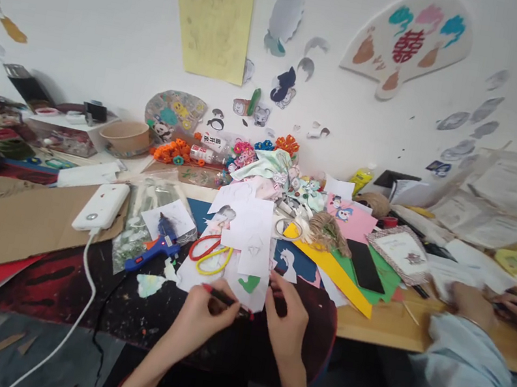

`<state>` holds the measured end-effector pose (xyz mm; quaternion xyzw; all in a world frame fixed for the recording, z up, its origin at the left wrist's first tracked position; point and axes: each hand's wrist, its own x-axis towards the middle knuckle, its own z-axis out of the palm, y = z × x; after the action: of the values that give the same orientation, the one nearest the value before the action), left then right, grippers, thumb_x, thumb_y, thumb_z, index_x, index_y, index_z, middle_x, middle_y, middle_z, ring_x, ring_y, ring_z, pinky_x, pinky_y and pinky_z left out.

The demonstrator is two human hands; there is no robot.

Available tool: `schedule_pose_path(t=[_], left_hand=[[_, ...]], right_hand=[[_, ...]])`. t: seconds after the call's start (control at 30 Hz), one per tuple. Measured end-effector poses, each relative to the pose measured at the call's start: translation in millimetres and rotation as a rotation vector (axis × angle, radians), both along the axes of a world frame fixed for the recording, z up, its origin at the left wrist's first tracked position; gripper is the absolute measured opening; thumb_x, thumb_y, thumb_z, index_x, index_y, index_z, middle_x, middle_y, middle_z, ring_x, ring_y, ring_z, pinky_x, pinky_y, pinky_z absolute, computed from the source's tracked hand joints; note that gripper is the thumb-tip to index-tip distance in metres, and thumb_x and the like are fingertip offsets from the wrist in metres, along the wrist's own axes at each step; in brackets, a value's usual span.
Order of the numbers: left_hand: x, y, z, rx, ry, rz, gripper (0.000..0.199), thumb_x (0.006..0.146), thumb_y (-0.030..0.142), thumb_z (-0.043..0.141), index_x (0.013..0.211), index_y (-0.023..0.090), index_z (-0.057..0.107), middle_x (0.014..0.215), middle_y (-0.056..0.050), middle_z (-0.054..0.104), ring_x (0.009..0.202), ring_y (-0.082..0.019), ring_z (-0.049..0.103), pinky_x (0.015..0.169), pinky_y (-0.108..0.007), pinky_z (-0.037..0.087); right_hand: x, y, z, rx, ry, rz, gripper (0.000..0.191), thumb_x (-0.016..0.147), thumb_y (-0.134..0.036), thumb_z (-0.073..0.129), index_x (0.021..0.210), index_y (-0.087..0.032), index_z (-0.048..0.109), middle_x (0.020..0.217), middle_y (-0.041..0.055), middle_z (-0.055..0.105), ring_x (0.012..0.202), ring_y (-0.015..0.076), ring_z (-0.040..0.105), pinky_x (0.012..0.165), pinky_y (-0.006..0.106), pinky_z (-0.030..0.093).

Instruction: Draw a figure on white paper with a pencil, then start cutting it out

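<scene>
My left hand (211, 308) is closed around a red-and-black pen (220, 295), its tip pointing right over the lower edge of a white sheet of paper (256, 299). A green cut-out shape (249, 283) lies on that sheet. The thumb and forefinger of my right hand (286, 314) meet at the sheet's right edge and seem to hold it. Just beyond lies a small paper with a faint drawing (254, 253). Scissors with red and yellow handles (212, 260) rest left of the sheet, their blades covered by papers.
To the left are a blue glue gun (157, 252), a white power bank (101, 207) with a trailing cable, and cardboard (10, 221). A yellow strip (333, 279) and a black phone (365, 266) lie right. Another person's sleeve (465, 380) reaches over the wooden table (380, 326).
</scene>
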<state>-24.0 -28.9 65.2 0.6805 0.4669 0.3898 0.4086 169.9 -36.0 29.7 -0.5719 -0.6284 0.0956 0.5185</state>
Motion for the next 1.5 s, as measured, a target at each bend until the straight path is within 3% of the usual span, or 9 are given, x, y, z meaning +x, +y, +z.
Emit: schedule_pose_path(t=[0.13,0.27,0.4,0.57,0.7,1.0,1.1,1.23,1.5], left_hand=[[-1,30,4.1,0.133,-0.024,0.159,0.024,0.092,0.031,0.063,0.073,0.016,0.064,0.069,-0.002,0.07,0.061,-0.011,0.063,0.057,-0.021,0.049],[7,53,-1.7,0.23,0.009,0.212,0.014,0.093,0.028,0.064,0.089,0.016,0.069,0.082,-0.004,0.075,0.072,-0.014,0.072,0.064,-0.023,0.057],[12,60,-8.4,0.334,0.079,0.226,0.014,0.09,0.022,0.067,0.101,0.019,0.075,0.098,-0.006,0.079,0.089,-0.019,0.076,0.082,-0.03,0.062],[17,60,-8.7,0.436,0.179,0.182,0.022,0.089,0.009,0.065,0.107,0.019,0.072,0.089,-0.002,0.076,0.076,-0.013,0.071,0.073,-0.024,0.058],[24,64,-4.8,0.482,0.25,0.119,0.03,0.088,0.003,0.063,0.115,0.017,0.067,0.092,-0.002,0.074,0.078,-0.011,0.07,0.079,-0.024,0.058],[38,70,8.1,0.511,0.429,0.136,0.027,0.09,0.004,0.061,0.115,0.015,0.066,0.092,-0.007,0.076,0.083,-0.015,0.072,0.085,-0.031,0.062],[39,69,7.9,0.416,0.478,0.12,0.025,0.092,0.006,0.06,0.113,0.016,0.067,0.094,-0.007,0.076,0.084,-0.016,0.073,0.084,-0.032,0.063],[38,67,5.4,0.488,0.438,0.162,0.033,0.09,0.004,0.062,0.119,0.017,0.066,0.096,-0.006,0.077,0.088,-0.016,0.074,0.085,-0.031,0.063],[38,62,5.9,0.422,0.488,0.15,0.03,0.092,0.006,0.06,0.119,0.016,0.066,0.098,-0.007,0.077,0.087,-0.017,0.074,0.086,-0.034,0.064]], right_hand=[[10,50,-4.2,-0.133,-0.097,0.008,0.041,0.094,-0.027,0.059,0.134,-0.016,0.063,0.131,0.0162,0.067,0.122,0.0286,0.062,0.105,0.051,0.052],[8,72,-13.0,-0.194,-0.159,0.089,0.049,0.094,-0.03,0.06,0.142,-0.018,0.056,0.136,0.0153,0.064,0.127,0.0297,0.058,0.108,0.054,0.048],[7,67,-17.9,-0.209,-0.26,0.102,0.046,0.097,-0.033,0.06,0.14,-0.018,0.057,0.133,0.0143,0.065,0.127,0.0303,0.056,0.108,0.053,0.048],[9,65,-9.8,-0.221,-0.391,0.053,0.053,0.097,-0.039,0.06,0.146,-0.02,0.053,0.153,0.0163,0.048,0.14,0.0346,0.046,0.109,0.054,0.044],[12,72,-7.9,-0.253,-0.51,0.199,0.06,0.101,-0.04,0.054,0.156,-0.02,0.04,0.165,0.0091,0.036,0.152,0.0304,0.033,0.119,0.05,0.033],[12,76,-13.6,-0.299,-0.594,0.228,0.064,0.1,-0.04,0.053,0.158,-0.021,0.035,0.161,0.0044,0.04,0.148,0.0295,0.04,0.119,0.049,0.029],[11,76,-13.7,-0.3,-0.59,0.225,0.064,0.1,-0.04,0.053,0.158,-0.021,0.035,0.161,0.004,0.041,0.147,0.0294,0.042,0.118,0.048,0.028],[12,76,-14.7,-0.298,-0.585,0.22,0.065,0.1,-0.04,0.052,0.159,-0.022,0.032,0.16,0.0037,0.042,0.147,0.0297,0.042,0.117,0.049,0.028],[11,77,-15.2,-0.296,-0.577,0.21,0.063,0.101,-0.04,0.05,0.158,-0.021,0.035,0.159,0.0039,0.043,0.146,0.0289,0.044,0.116,0.048,0.028]])
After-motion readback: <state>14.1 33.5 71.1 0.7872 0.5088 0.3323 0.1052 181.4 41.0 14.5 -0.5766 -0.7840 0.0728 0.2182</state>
